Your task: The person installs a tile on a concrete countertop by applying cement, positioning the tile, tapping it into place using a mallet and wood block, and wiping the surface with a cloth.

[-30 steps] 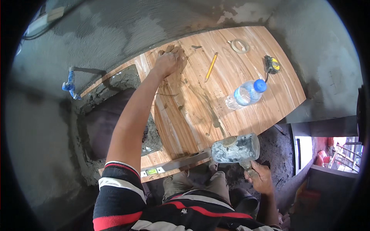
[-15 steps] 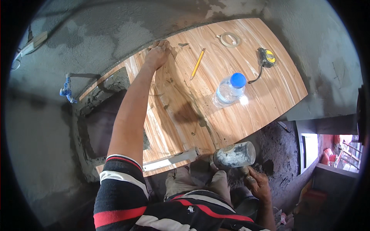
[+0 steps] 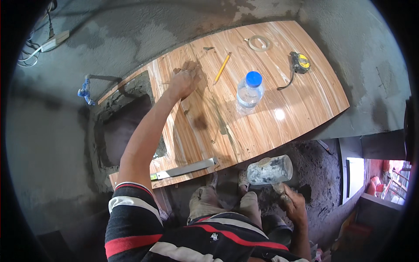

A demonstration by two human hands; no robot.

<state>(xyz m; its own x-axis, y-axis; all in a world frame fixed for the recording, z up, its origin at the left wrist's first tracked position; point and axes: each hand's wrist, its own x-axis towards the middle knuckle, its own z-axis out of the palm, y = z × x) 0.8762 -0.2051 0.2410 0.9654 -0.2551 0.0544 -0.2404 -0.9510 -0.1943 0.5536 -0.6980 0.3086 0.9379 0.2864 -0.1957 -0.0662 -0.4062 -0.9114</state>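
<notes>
My left hand point(image 3: 185, 81) rests on the wood-patterned tile top point(image 3: 270, 126), its fingers stretched out over the surface near the back edge and holding nothing. Low on the right, my right hand point(image 3: 294, 203) grips the handle of a rubber mallet point(image 3: 269, 170), whose pale, dirt-smeared head hangs in front of the tile's near edge, apart from it. A metal spirit level point(image 3: 185, 168) lies along that near edge. Right of my left hand are a yellow pencil point(image 3: 222, 68) and an upright clear plastic bottle point(image 3: 249, 94) with a blue cap.
A roll of tape point(image 3: 259, 43) and a tape measure point(image 3: 300, 63) lie toward the far right. Left of my forearm, a rectangular opening point(image 3: 124, 129) has rough mortar edges. A blue tap point(image 3: 85, 92) juts from the grey wall, below a power strip point(image 3: 55, 40) with cords.
My left hand has slid from the back edge a little nearer and to the right. The mallet, still in my right hand, has moved slightly away from the tile edge.
</notes>
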